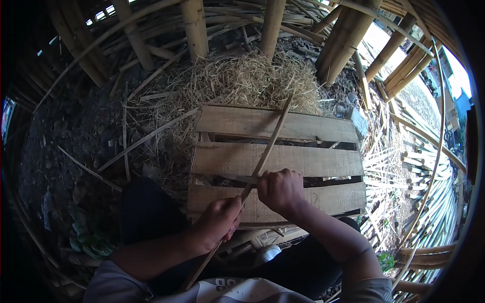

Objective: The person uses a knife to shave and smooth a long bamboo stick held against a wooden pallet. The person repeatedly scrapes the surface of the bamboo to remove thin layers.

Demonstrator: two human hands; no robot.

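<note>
Long thin tan bamboo strip [265,154] runs diagonal, center frame, w/ left hand [218,222] gripping its lower part; right hand [281,191] fisted round a blade [242,179] at it, above slatted wooden pallet [303,161].

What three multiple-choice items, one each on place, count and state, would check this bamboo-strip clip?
1. Where does the bamboo strip lie?
A. across the wooden pallet
B. inside a bucket
C. on a shelf

2. How many broad top boards does the pallet show?
A. one
B. three
C. six

3. What is the left hand doing?
A. hanging open
B. resting flat on the ground
C. closed on the strip

Answers: 1 A, the strip runs up over the boards; 2 B, three planks with gaps between; 3 C, the fingers wrap it, as the right hand also grips a blade against it.
</note>
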